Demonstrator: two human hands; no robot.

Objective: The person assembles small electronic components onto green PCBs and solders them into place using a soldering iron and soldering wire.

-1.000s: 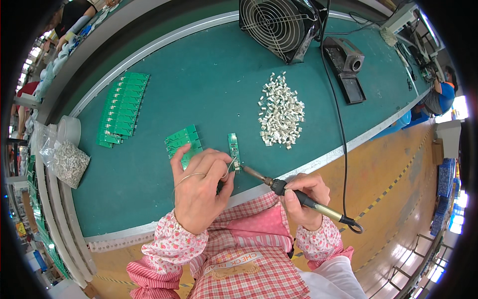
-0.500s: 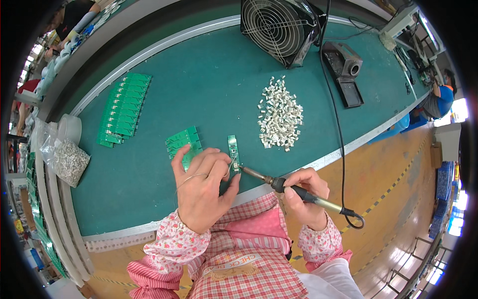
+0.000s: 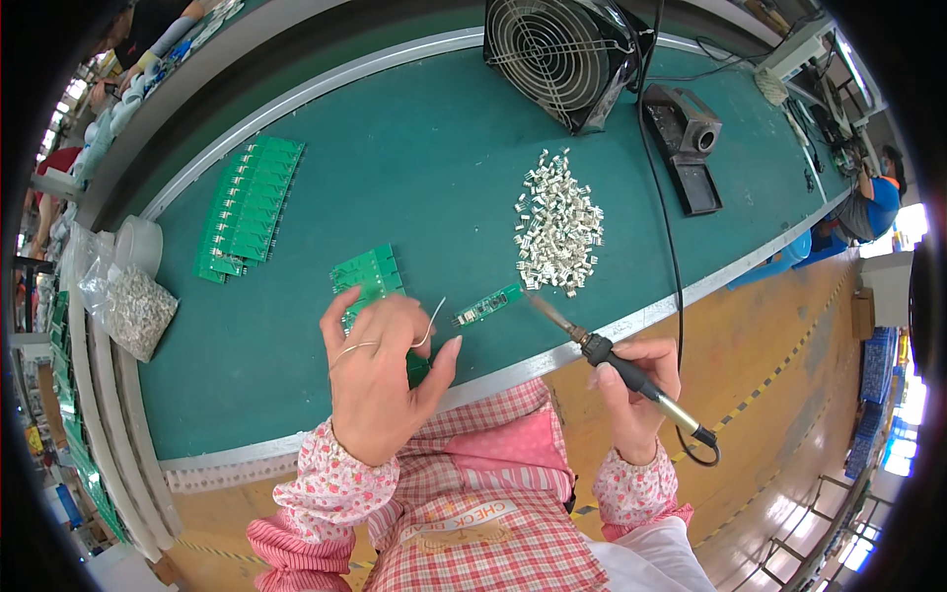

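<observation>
My right hand [image 3: 639,393] grips a soldering iron [image 3: 631,373] by its black handle. The iron's tip points up and left, close to the right end of a small narrow green circuit board [image 3: 488,305] lying slantwise on the mat. A thin silvery solder wire [image 3: 435,318] runs between the fingers of my left hand [image 3: 383,370], its free end sticking up beyond them. The thumb of that hand is spread from the curled fingers. Several green circuit boards [image 3: 367,271] lie just beyond and partly beneath the left hand, so some of them are hidden.
A pile of small white connectors [image 3: 559,225] lies beyond the narrow board. Overlapping green boards [image 3: 254,202] form a row at left, near a bag of white parts [image 3: 138,306]. A black fan [image 3: 557,54] and an iron stand [image 3: 686,148] stand at back; the iron's cable [image 3: 663,212] crosses the bench.
The small board has turned from upright to slanting. The iron's tip has left its near end and moved up and right. My left hand has shifted slightly left with the wire.
</observation>
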